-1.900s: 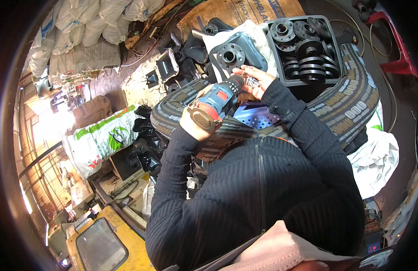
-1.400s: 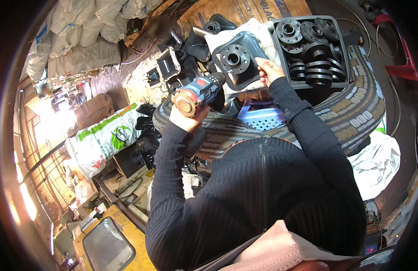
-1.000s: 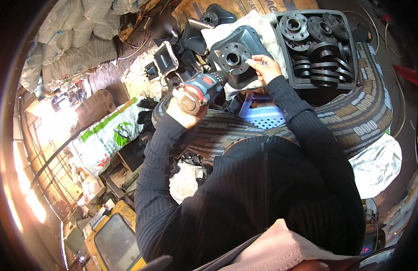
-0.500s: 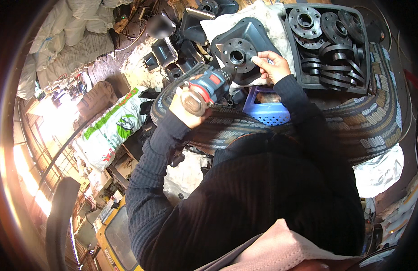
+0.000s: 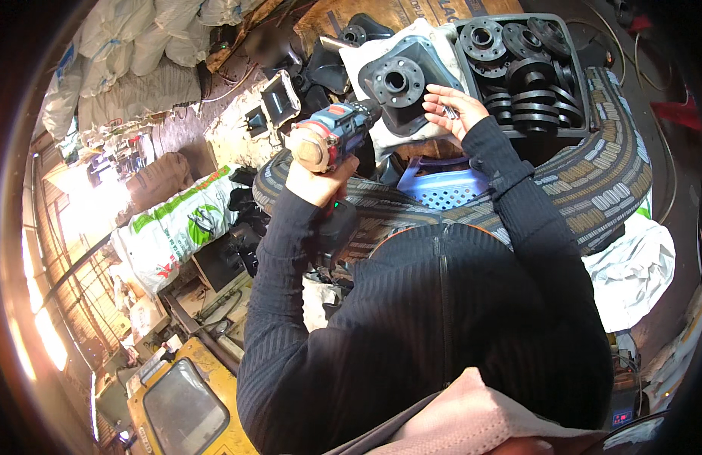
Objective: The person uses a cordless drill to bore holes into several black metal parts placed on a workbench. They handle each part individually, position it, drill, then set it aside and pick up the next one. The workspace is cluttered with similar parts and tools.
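My left hand [image 5: 326, 180] is closed round the handle of a blue and red cordless drill [image 5: 332, 129]. The drill's dark chuck points toward a round black flange [image 5: 398, 82] with a raised hub and bolt holes, apart from it. That flange lies on a dark, square-based metal housing [image 5: 436, 57], set on a white sack [image 5: 358, 57]. Just right of the flange, my right hand [image 5: 461, 114] has its fingers loosely curled. Small shiny metal pieces [image 5: 449, 112] rest in it, too small to tell their kind.
A grey crate [image 5: 585, 76] packed with black flanges stands at the right. Beneath my forearms curves a long patterned cushion [image 5: 593, 182], with a blue plastic stool [image 5: 446, 186] behind it. Dark housings [image 5: 279, 98] lie at the left, near a white and green sack [image 5: 188, 220].
My right hand has drawn slightly away from the flange, its fingertip pinch loosened. The drill has moved a little back from the flange. The whole view has shifted.
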{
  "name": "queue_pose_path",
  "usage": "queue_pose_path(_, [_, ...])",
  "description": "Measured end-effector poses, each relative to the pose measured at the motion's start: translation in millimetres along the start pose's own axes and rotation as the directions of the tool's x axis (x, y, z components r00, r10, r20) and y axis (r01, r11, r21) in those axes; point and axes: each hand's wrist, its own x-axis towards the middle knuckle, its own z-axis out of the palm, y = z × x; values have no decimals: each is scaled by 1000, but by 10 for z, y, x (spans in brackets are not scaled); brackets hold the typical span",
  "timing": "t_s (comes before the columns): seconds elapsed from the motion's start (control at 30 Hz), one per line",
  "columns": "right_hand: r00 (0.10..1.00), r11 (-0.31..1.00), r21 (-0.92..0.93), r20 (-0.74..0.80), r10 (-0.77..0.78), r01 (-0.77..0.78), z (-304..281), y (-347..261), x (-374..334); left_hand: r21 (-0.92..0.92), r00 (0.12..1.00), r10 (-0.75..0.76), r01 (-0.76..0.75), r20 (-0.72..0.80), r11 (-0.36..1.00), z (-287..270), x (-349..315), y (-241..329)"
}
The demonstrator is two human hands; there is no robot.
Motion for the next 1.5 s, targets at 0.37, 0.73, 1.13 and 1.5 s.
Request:
queue_pose_path(0.37, [977, 994, 90, 210, 37, -57, 192, 10, -209, 83, 990, 60, -71, 128, 994, 217, -489, 82])
queue_pose_path(0.73, [934, 969, 174, 340, 110, -177, 402, -2, -326, 170, 976, 209, -217, 65, 961, 257, -473, -9])
queue_pose_path(1.13, [976, 990, -40, 168, 141, -136, 354, 48, -325, 6, 989, 135, -136, 59, 991, 152, -654, 148])
queue_pose_path(1.5, [984, 968, -217, 98, 147, -123, 306, 22, -257, 384, 859, 487, -508, 160, 771, 104, -452, 45])
